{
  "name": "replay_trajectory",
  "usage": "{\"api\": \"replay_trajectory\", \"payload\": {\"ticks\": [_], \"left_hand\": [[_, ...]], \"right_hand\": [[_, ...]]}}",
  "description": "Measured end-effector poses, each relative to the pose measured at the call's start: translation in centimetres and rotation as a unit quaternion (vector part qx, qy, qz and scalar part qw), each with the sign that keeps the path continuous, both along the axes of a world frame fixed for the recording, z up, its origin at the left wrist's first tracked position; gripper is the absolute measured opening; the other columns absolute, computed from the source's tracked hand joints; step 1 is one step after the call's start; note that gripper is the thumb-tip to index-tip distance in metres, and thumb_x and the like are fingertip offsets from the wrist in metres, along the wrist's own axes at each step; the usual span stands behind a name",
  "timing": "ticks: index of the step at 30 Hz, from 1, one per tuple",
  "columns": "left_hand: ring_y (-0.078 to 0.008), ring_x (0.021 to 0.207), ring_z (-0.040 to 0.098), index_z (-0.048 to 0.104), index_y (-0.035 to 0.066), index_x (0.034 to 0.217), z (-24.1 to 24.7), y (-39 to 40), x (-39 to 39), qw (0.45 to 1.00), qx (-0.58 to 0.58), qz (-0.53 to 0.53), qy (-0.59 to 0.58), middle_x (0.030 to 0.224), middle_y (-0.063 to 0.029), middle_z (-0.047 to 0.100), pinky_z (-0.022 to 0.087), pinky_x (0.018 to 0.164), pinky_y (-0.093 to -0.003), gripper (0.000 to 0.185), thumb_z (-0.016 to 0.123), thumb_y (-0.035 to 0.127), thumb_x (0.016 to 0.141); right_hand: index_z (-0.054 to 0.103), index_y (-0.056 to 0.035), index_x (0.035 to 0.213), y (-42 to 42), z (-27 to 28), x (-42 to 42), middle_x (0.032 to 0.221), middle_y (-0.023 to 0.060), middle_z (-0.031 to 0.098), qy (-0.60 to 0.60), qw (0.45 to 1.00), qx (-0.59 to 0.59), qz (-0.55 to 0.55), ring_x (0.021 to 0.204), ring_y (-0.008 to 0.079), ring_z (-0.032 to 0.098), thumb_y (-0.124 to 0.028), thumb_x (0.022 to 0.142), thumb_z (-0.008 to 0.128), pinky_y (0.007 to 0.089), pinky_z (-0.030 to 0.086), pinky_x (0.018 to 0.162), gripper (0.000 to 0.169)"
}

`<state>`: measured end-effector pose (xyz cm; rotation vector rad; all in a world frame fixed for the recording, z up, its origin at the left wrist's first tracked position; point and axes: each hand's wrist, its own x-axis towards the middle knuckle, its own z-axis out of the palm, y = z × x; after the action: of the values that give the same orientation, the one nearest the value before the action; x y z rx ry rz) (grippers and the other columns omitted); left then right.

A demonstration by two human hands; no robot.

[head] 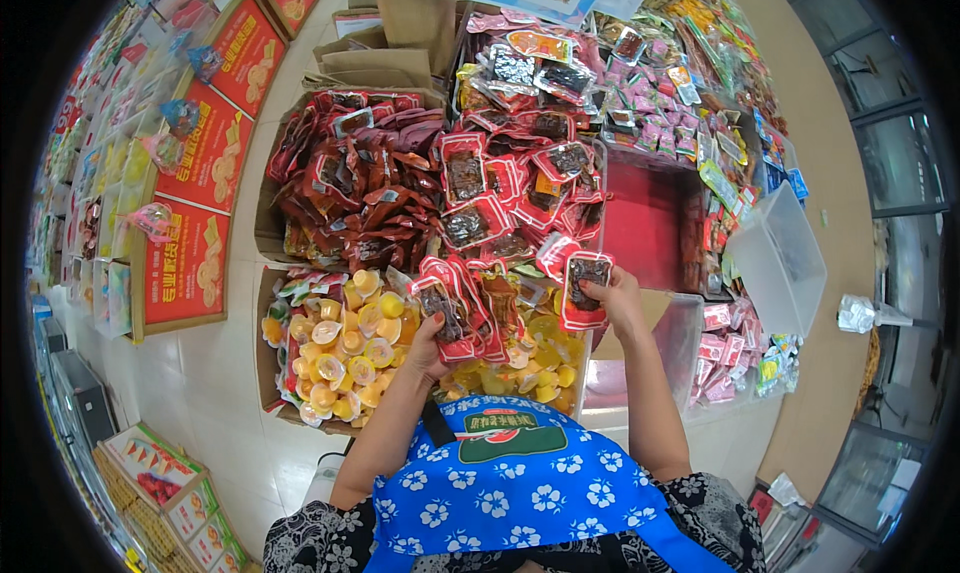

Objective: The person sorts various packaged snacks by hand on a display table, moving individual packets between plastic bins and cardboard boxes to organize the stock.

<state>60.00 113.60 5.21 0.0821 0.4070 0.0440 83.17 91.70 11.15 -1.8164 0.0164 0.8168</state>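
Note:
My left hand [429,348] grips a bunch of several red-edged clear snack packets [466,310] with dark contents, fanned above the jelly cups. In my right hand [619,303] is one similar red-edged packet [586,291], pinched at its right side; another packet [556,253] shows just behind it. Beyond both hands lies a heap of the same red packets [474,224] in a clear bin. To its left a cardboard box holds dark red packets [375,198]. Nearest to me, yellow and orange jelly cups [337,355] fill a box and a bin.
An open compartment with a red bottom [637,220] lies right of the packet heap. A tilted clear plastic bin [780,258] sits at the right, near pink packets [720,348]. Folded cardboard [375,70] stands behind. Shelves with red signs [187,265] are at the left.

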Motion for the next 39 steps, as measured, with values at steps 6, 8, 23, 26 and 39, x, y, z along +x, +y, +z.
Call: {"api": "replay_trajectory", "payload": {"ticks": [6,8,23,26,39], "left_hand": [[-0.0291,0.105,0.064,0.052,0.005,0.127,0.5,-1.1,0.8,0.999,-0.022,-0.001,-0.026,0.117,-0.0126,0.064,0.053,0.092,-0.0515,0.059,0.076,0.027,0.078],[-0.028,0.103,0.065,0.053,0.006,0.125,0.4,-1.1,0.7,0.998,0.032,-0.042,-0.017,0.115,-0.0114,0.064,0.054,0.091,-0.049,0.058,0.077,0.026,0.077],[-0.0246,0.104,0.064,0.056,0.012,0.127,2.9,3.1,-1.1,0.98,0.165,0.084,0.074,0.117,-0.0065,0.065,0.053,0.09,-0.043,0.076,0.073,0.056,0.068],[-0.0243,0.104,0.063,0.056,0.013,0.128,2.5,4.1,-1.5,0.975,0.163,0.109,0.106,0.118,-0.0063,0.064,0.053,0.091,-0.0419,0.075,0.073,0.055,0.068],[-0.0247,0.101,0.065,0.058,0.011,0.123,-1.0,6.0,-1.9,0.984,0.087,0.136,0.069,0.114,-0.0069,0.067,0.055,0.088,-0.0442,0.066,0.074,0.046,0.069]], "right_hand": [[0.059,-0.0013,0.117,3.5,2.3,-4.6,0.1,0.0036,0.068,-0.002,0.991,0.098,0.088,0.089,0.0102,0.064,-0.005,0.088,0.064,0.0264,0.051,0.082,0.03],[0.056,-0.001,0.122,4.5,-1.2,-6.2,0.111,0.0065,0.065,0.071,0.992,0.07,0.08,0.099,0.014,0.062,-0.007,0.092,0.057,0.0274,0.047,0.09,0.031],[0.054,-0.0006,0.106,16.1,0.6,-4.0,0.102,0.0166,0.056,-0.29,0.935,0.127,0.16,0.099,0.0326,0.052,-0.021,0.097,0.048,0.0406,0.04,0.089,0.023],[0.056,-0.0023,0.106,18.3,1.3,-1.7,0.099,0.0142,0.057,-0.576,0.779,-0.03,0.247,0.098,0.0299,0.053,-0.013,0.089,0.053,0.0391,0.04,0.089,0.02],[0.057,-0.0068,0.075,15.8,-2.2,-2.4,0.081,0.01,0.053,-0.571,0.736,-0.152,0.33,0.08,0.0307,0.053,-0.006,0.074,0.06,0.0433,0.045,0.074,0.003]]}}
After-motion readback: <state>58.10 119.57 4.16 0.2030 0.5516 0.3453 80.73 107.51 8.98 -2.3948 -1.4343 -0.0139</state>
